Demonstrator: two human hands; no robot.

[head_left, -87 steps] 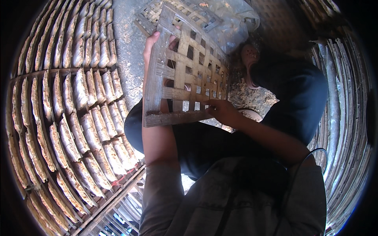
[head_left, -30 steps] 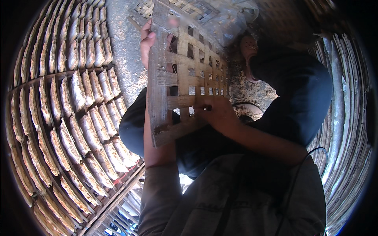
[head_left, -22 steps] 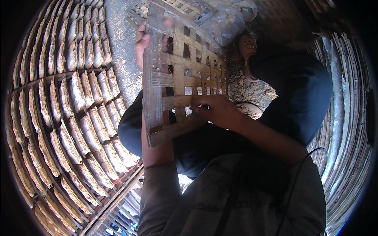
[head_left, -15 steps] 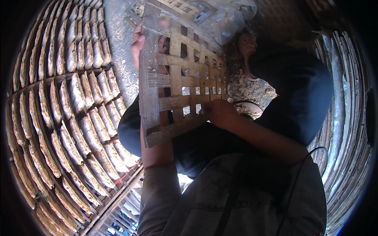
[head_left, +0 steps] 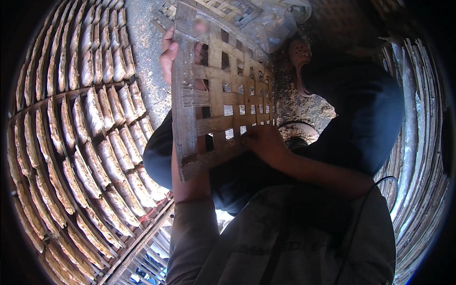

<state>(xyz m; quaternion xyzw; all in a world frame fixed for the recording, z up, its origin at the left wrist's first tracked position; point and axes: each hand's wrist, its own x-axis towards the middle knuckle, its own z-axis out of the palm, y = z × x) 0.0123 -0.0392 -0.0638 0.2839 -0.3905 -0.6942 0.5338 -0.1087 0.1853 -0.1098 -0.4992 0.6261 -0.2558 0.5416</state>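
Observation:
A woven bamboo tray with a flat wooden edge strip stands tilted in front of me, its lattice full of square gaps. My left hand is closed round the upper part of the left edge strip, and some of its fingers show through the gaps. At the tray's lower edge, my right hand has its fingers curled in against the weave. Its fingertips are dark, and I cannot make out whether it pinches anything besides the tray's edge.
Long rows of tilted slats with pale, crumbly coating fill the left side. Another lattice tray and clear plastic sheeting lie at the back. Stacked thin trays or slats line the right. A round dish sits near my shoe.
The tray has shifted very slightly right and down along with my left hand. My right hand stays at the lower edge.

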